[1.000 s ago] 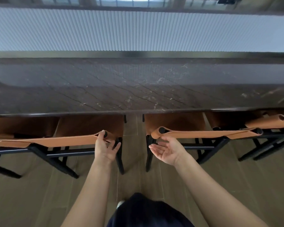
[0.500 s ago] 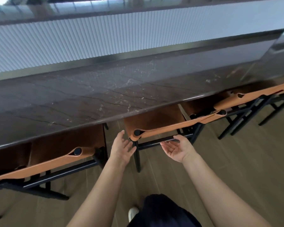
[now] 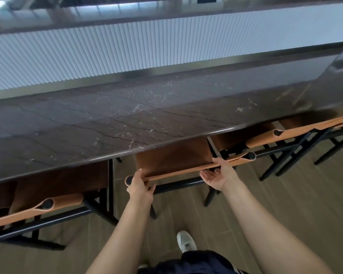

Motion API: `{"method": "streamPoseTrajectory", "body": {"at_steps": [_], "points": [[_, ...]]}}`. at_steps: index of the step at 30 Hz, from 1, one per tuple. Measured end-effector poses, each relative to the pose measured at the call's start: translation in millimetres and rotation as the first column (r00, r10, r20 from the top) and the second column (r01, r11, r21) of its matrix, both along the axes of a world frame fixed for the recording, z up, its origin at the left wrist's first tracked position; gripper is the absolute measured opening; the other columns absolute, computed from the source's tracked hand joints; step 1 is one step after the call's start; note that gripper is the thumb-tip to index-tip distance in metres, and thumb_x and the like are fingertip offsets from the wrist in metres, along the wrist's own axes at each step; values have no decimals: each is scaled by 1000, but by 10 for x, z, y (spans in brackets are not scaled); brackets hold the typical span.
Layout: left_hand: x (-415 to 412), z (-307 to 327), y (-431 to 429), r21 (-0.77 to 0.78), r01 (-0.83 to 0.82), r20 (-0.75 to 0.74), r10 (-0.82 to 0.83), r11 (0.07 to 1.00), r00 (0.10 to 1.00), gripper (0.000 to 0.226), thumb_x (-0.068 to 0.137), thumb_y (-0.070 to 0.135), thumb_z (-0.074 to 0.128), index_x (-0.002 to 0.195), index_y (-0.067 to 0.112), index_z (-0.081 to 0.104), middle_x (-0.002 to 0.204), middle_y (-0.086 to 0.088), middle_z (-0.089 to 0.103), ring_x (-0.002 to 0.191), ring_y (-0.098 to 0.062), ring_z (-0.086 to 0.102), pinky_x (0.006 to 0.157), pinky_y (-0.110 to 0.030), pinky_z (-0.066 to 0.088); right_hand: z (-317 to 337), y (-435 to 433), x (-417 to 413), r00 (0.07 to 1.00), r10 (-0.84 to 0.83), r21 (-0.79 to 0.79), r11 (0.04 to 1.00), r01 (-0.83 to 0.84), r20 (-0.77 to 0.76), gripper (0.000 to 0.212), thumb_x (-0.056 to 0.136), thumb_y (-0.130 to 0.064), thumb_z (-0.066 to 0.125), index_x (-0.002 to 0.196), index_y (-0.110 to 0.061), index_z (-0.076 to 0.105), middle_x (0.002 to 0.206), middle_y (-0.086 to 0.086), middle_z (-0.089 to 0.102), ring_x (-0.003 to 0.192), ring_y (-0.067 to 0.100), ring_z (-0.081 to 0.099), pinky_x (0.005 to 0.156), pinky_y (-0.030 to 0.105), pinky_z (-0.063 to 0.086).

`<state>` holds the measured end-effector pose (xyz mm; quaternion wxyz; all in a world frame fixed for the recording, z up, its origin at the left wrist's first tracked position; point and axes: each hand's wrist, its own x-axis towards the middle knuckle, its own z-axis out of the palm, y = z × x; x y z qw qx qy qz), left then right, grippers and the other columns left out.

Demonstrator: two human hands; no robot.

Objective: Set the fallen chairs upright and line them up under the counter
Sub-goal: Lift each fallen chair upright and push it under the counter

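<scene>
While every chair in view stands upright at the marble counter [image 3: 127, 123], your left hand [image 3: 140, 187] and right hand [image 3: 219, 176] both grip the tan backrest [image 3: 178, 175] of the middle chair [image 3: 174, 155], so I judge only final aligning under the edge is left.

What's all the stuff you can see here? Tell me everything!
counter: one, dark veined stone, across the middle
ribbed panel: one, white, behind the counter
chairs: three showing, tan leather on black frames, under the counter: left chair, middle chair, right chair
floor: one, grey-brown planks, below
shoe: one, white, on the floor
left hand: grips the middle chair's backrest, left end
right hand: holds the same backrest, right end
</scene>
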<state>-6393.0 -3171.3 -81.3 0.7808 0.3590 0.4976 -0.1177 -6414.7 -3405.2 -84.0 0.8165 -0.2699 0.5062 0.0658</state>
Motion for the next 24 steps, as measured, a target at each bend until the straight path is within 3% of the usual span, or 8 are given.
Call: {"method": "streamPoseTrajectory", "body": {"at_steps": [2,4,7,11,15,20,24], "points": [[43,-31,-89,-34,-122,-16,121,992,993,29,95,17,57,122,5,54,100,-11,59,87,-23,58,99,-42,48,-64,-154,75,995,90,-67,994,-92,-36,17,92,-11,62,101,-2,52,124,23,51,98,33,59,86,45,50],[94,-9,-142,-40,-165,-34,164,985,986,14,95,16,55,103,5,55,98,-12,59,78,-24,58,96,-43,51,-125,-293,131,989,144,-88,985,-147,-42,15,93,-9,59,104,-1,54,123,24,54,99,33,60,80,43,50],[131,0,-183,-66,-138,-49,135,988,990,16,95,17,54,86,5,51,93,-13,57,77,-29,57,92,-47,51,-190,-391,174,989,143,-41,989,-144,-28,15,93,-8,58,107,-2,53,122,24,56,100,35,61,73,45,52],[170,-3,-256,69,-109,-101,116,992,988,7,92,-1,51,97,0,55,110,-21,60,89,-36,62,83,-48,54,-257,-399,230,991,134,5,991,-134,-10,15,95,-3,54,110,-2,53,117,25,58,101,39,61,66,51,54],[194,-43,-268,189,-134,-171,167,973,971,33,84,-12,49,115,-4,58,115,-26,61,100,-42,63,84,-51,56,-274,-436,317,994,110,-19,994,-110,-1,20,94,11,40,107,0,52,111,27,57,92,45,60,57,56,54],[154,-66,-196,202,-141,-195,181,969,964,28,81,-17,53,103,-1,56,112,-27,61,97,-45,63,80,-51,57,-326,-404,320,994,111,-38,993,-111,-7,35,91,14,40,120,-2,50,119,29,57,98,47,61,55,55,58],[121,-103,-61,233,-190,-202,239,954,950,27,78,-17,56,100,-1,58,110,-25,63,91,-42,65,68,-43,56,-362,-269,327,991,131,-57,990,-132,-12,36,91,14,42,122,-4,48,121,30,55,104,47,61,57,54,59]]}}
